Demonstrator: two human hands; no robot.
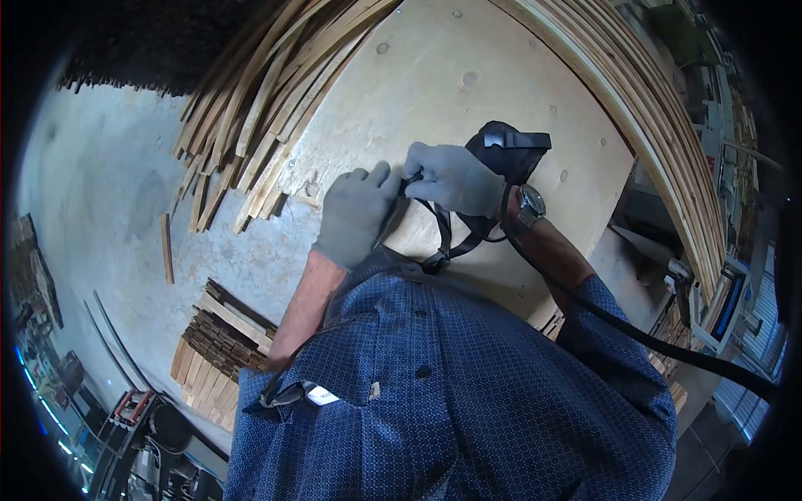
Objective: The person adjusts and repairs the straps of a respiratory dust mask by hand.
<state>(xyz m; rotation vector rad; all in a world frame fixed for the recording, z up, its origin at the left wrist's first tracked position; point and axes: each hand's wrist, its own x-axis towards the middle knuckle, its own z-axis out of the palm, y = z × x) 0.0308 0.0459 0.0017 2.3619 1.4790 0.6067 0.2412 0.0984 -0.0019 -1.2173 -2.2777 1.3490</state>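
My left hand (355, 217), in a grey work glove, is closed with its fingertips on a small black piece between the two hands. My right hand (458, 179), gloved the same way and with a wristwatch (531, 204) above the glove, pinches that same piece, which looks like the end of a strap or cable. Black straps (443, 227) loop down below the hands. Beside my right hand a black padded item with a buckle-like grey patch (510, 150) lies on the pale plywood surface (443, 92). A black cable (601, 314) passes over my right forearm.
Long wooden strips (276, 108) are piled along the plywood's left side. More long strips (668, 142) run along its right edge. A stacked bundle of wood (221, 342) stands on the floor at lower left. Machinery (159, 434) is at the far lower left.
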